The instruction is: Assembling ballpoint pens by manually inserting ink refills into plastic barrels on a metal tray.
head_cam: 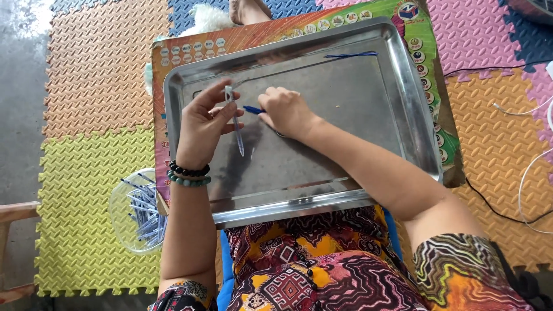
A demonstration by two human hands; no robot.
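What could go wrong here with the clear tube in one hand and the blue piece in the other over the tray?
The left hand pinches the clear tube only near its top, so it might slip onto the metal tray. The blue piece in the right hand is small and could drop. The tray rests on the lap and may tilt.

Two bare arms are seen from above. The left wrist is ringed by a bracelet of black beads (pixel 190 170) and a bracelet of pale green beads (pixel 189 181). A short-sleeved garment (pixel 322 265) is worn, patterned in maroon, pink, orange, yellow and black with wavy lines and diamond shapes. Small dark buttons are set down its front.
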